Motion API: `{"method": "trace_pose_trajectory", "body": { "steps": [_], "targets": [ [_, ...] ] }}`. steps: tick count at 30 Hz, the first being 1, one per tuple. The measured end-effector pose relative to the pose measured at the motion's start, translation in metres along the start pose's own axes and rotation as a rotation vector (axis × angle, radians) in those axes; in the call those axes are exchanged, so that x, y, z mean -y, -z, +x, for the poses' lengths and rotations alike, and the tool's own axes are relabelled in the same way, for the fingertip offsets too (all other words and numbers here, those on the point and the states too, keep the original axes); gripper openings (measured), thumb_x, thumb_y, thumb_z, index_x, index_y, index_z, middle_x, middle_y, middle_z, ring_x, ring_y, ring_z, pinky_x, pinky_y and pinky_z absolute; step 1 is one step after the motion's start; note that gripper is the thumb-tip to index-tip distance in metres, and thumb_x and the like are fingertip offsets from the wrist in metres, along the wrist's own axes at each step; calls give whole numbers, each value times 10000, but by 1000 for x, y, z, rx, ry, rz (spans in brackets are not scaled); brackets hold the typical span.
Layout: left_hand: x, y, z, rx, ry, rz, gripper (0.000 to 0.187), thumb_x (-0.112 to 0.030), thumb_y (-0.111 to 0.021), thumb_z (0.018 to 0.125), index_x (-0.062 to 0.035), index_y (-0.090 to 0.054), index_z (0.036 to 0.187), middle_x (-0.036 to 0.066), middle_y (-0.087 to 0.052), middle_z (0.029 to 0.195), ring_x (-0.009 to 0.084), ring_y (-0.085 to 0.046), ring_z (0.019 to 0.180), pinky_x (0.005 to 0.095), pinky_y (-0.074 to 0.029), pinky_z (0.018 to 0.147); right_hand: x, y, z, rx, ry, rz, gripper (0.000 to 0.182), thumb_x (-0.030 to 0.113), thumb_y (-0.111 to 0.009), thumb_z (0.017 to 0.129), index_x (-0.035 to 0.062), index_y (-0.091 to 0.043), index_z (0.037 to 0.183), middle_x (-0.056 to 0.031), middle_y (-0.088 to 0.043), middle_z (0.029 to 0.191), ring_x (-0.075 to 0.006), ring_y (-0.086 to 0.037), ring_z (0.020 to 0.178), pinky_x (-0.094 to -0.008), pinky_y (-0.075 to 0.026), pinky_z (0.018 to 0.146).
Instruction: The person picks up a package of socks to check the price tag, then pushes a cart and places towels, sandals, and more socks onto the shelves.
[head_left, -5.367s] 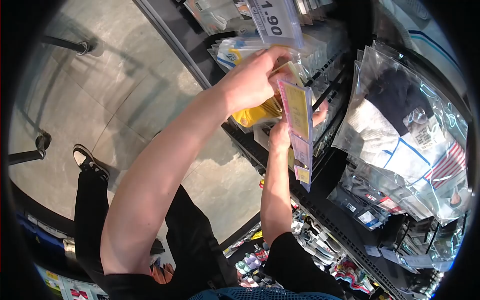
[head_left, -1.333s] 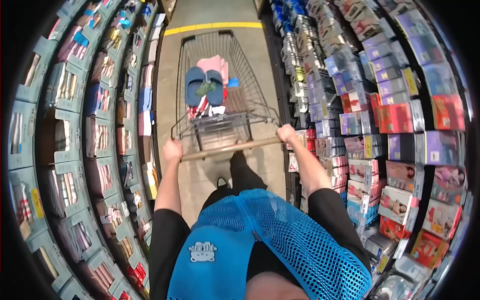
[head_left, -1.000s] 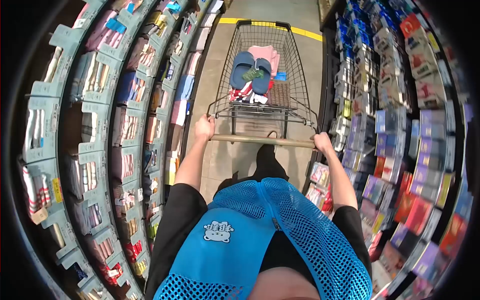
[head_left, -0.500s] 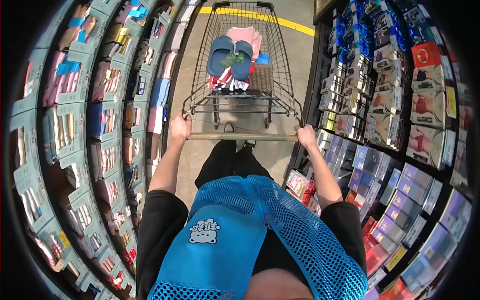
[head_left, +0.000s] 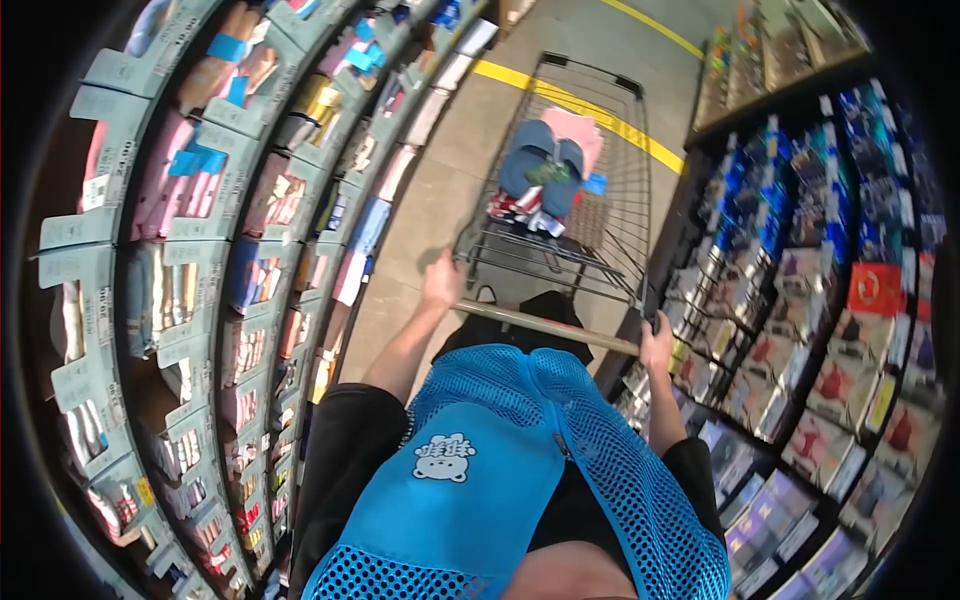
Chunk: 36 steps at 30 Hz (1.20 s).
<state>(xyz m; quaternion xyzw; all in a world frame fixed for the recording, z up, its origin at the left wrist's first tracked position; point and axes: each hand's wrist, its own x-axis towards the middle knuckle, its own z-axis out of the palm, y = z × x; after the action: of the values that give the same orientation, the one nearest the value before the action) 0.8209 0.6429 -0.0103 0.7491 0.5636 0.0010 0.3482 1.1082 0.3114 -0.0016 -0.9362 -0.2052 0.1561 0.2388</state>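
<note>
My left hand (head_left: 441, 280) is closed at the left end of the shopping cart handle (head_left: 545, 326), and my right hand (head_left: 656, 342) grips its right end. Ahead of the handle stands the wire shopping cart (head_left: 630, 190), tilted to the right in the view. Inside it lies a pair of dark blue slippers (head_left: 525, 165) with a green tag (head_left: 547, 174) between them. Folded pink cloth (head_left: 575, 128) sits behind the slippers. Red, white and dark striped fabric (head_left: 515, 208) is beneath them, and a brown woven-looking item (head_left: 588, 220) rests at the right.
Shelves of packaged textiles (head_left: 190, 270) line the left side closely. On the right, racks of boxed underwear (head_left: 840, 370) stand near my right hand. Yellow floor lines (head_left: 640, 140) cross the aisle ahead, and another shelf (head_left: 780, 70) is at the far right.
The view has turned, so the cart and both hands appear further right and lower, with the handle slanting down to the right. Both hands still hold it.
</note>
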Motion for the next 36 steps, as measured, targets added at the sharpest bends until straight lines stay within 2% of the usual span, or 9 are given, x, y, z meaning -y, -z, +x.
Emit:
{"method": "trace_pose_trajectory", "body": {
  "steps": [5,9,12,15,21,26,28,29,36],
  "targets": [
    [-41,14,37,57,100,-33,295,-225,-532,828,-3,-513,1020,271,-612,870,448,-575,880,508,-455,809,26,10,47,18,77,-58,463,270,-563,836,-18,-500,1193,-213,-508,1205,-362,-485,1109,-386,-374,947],
    [-53,7,76,39,48,28,269,-227,-514,842,-25,-511,1019,261,-614,847,439,-580,846,505,-456,774,87,51,108,368,-262,-300,638,574,-438,844,58,-533,1208,-194,-579,1127,-369,-533,1063,-399,-395,924],
    [-82,14,103,95,123,22,237,-224,-505,848,-37,-521,993,238,-618,826,417,-594,799,489,-466,702,85,52,180,105,14,55,468,404,-537,867,37,-567,1155,-183,-617,1049,-283,-581,1032,-347,-437,871],
    [-103,12,119,-52,1,19,261,-174,-547,828,-51,-534,1058,222,-628,821,400,-606,786,461,-482,674,143,44,267,196,122,213,393,295,-552,878,-8,-563,1129,-183,-621,1044,-273,-606,988,-331,-456,847],
    [-133,15,147,-17,60,87,254,-186,-564,829,-63,-543,1050,217,-627,834,406,-597,770,478,-468,692,208,-124,432,714,121,189,567,438,-586,814,-40,-571,1119,-187,-631,1050,-235,-611,986,-303,-451,860],
    [-145,15,161,-46,36,91,246,-140,-560,820,-42,-545,1045,201,-634,823,393,-610,734,453,-487,634,244,-251,482,615,-149,60,809,613,-617,682,-15,-533,1185,-252,-591,1087,-331,-578,1038,-377,-431,912],
    [-153,19,164,2,115,61,266,-147,-563,820,-43,-544,1064,204,-633,823,390,-613,724,450,-486,631,269,-271,478,139,-415,3,776,599,-670,635,13,-541,1128,-234,-580,1054,-342,-565,1020,-411,-439,888],
    [-151,19,165,18,133,74,282,-144,-560,825,-48,-541,1090,202,-633,817,382,-613,687,441,-484,609,278,-271,484,136,-502,73,748,568,-679,648,44,-506,1153,-192,-567,1062,-318,-557,1029,-416,-423,899],
    [-157,25,165,41,178,84,288,-127,-552,835,-37,-534,1107,224,-622,812,375,-606,648,444,-475,598,261,-277,515,-60,-380,315,453,329,-658,714,11,-561,1021,-218,-597,1011,-357,-573,974,-444,-431,853]
  ]
}}
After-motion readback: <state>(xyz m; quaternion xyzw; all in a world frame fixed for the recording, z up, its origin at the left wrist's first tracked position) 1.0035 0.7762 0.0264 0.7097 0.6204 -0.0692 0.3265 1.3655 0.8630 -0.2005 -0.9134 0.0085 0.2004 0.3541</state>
